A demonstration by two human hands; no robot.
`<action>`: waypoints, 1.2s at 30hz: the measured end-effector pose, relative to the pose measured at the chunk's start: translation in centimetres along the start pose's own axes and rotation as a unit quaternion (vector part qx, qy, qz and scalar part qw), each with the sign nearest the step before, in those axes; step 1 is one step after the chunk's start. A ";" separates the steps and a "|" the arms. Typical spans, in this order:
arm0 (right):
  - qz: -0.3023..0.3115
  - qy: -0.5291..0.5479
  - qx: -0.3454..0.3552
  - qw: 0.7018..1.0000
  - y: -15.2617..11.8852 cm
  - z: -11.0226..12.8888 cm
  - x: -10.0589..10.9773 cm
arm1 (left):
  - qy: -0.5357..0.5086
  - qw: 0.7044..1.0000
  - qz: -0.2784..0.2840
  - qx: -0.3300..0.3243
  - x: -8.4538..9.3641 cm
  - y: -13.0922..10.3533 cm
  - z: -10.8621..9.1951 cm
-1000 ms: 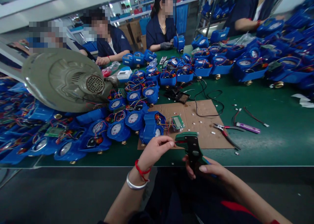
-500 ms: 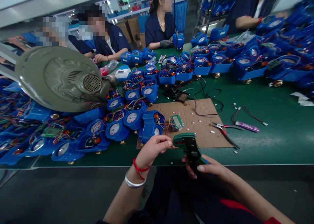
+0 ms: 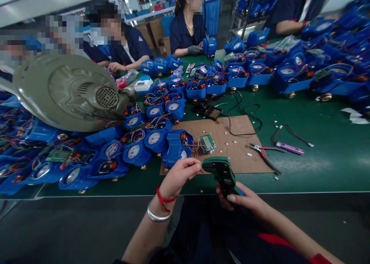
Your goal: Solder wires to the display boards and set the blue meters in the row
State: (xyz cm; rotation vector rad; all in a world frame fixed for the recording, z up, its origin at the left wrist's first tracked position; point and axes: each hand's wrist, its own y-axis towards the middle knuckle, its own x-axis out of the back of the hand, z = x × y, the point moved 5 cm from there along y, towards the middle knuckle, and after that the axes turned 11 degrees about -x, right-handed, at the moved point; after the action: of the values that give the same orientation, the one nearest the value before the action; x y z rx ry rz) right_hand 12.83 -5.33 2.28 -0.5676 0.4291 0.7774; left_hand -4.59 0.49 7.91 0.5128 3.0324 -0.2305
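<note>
A green-and-black wire stripper is gripped in my right hand, its head pointing up and to the left. My left hand is closed in a pinch right at the stripper's jaws, on a thin wire mostly hidden by the fingertips. Red wires run down toward that pinch from a small green circuit board with a display. More coloured wires link the board to an open blue water meter just beyond my left hand.
Under the board lies a cardboard sheet with small white bits on it. Red-handled cutters and a purple tube-like object are on the right. Several blue meters crowd the left and back, beside a large olive-green lamp-like housing. Co-workers sit opposite.
My right hand and the wire stripper have shifted slightly left, and the tool's head has tilted a little. My left hand keeps its pinch by the jaws. The view has moved slightly.
</note>
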 end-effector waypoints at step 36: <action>-0.595 -0.568 0.136 0.553 -3.3 6.2 9.0 | 0.520 0.828 -0.186 -0.096 -2.3 1.1 8.0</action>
State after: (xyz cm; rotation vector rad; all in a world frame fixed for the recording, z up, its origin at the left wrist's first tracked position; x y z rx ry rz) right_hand 22.07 1.38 3.10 0.1185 -1.0281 -0.3856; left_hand -1.78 -0.45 -0.01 -0.0420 4.1192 0.5409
